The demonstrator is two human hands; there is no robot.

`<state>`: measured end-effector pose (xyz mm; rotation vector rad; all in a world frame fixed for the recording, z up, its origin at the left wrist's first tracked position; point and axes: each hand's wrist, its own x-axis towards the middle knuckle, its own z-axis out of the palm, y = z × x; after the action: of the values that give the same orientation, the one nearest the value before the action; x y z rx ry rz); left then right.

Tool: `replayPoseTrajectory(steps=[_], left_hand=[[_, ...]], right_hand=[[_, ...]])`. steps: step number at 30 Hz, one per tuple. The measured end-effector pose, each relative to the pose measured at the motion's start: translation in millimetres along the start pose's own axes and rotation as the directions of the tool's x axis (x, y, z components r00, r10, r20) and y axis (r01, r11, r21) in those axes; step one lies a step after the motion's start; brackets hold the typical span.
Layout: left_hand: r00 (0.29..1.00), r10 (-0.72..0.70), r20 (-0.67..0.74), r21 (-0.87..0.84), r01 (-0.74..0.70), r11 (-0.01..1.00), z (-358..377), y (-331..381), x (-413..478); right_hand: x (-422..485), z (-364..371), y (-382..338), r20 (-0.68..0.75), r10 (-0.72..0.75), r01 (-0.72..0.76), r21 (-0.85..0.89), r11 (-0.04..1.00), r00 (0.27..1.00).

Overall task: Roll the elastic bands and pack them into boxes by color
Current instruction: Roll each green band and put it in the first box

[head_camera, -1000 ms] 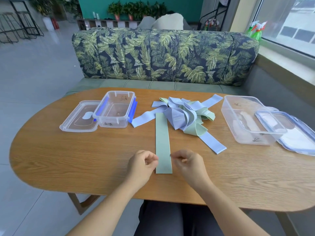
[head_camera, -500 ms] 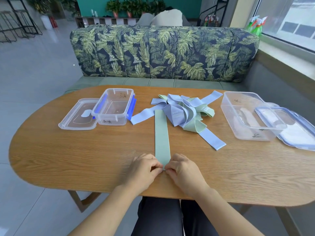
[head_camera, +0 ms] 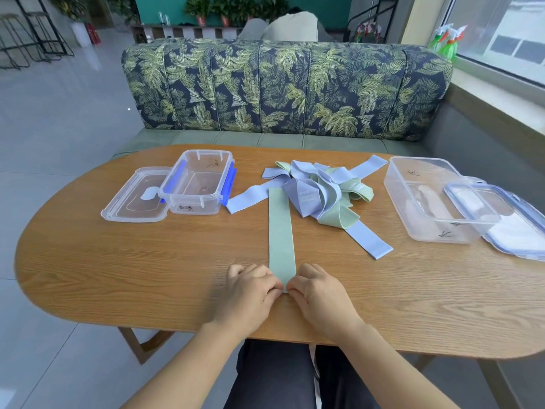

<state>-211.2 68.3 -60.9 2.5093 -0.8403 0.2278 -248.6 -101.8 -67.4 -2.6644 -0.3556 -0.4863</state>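
Left hand (head_camera: 247, 293), right hand (head_camera: 320, 293) have converged; green band (head_camera: 280, 231) corners (hidden) pinched.

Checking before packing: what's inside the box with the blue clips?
The box looks empty: only the table shows through its clear bottom. Nothing covers its inside.
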Motion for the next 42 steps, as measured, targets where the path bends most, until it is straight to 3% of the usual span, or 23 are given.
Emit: replayPoseTrajectory(steps=[9,15,27,35,42], left_hand=[[1.000,0.016,0.020,0.035,-0.016,0.999,-2.5,10.3,-20.0],[0.994,-0.088,0.062,-0.020,0.090,0.996,-6.2,14.2,-18.3],[0.912,-0.227,0.342,-0.165,0.296,0.941,-17.0,3.8,0.4],[0.856,-0.326,0.401,-0.188,0.426,0.885,-24.4,1.1,12.5],[0.818,-0.412,0.402,0.062,0.424,0.903,-26.4,13.1,33.9]], right_hand=[[-16.8,-4.4,-6.9,0.057,-0.045,0.046,-0.018,0.999,0.997],[-12.7,-7.4,-6.1,0.142,0.009,-0.009,-0.003,1.000,0.990],[-10.6,-19.7,-3.1,0.236,0.195,-0.219,0.080,0.972,0.952],[18.2,-29.8,0.4,0.502,0.371,-0.456,0.054,0.888,0.781],[33.8,-34.4,-2.7,0.576,0.472,-0.609,0.057,0.791,0.667]])
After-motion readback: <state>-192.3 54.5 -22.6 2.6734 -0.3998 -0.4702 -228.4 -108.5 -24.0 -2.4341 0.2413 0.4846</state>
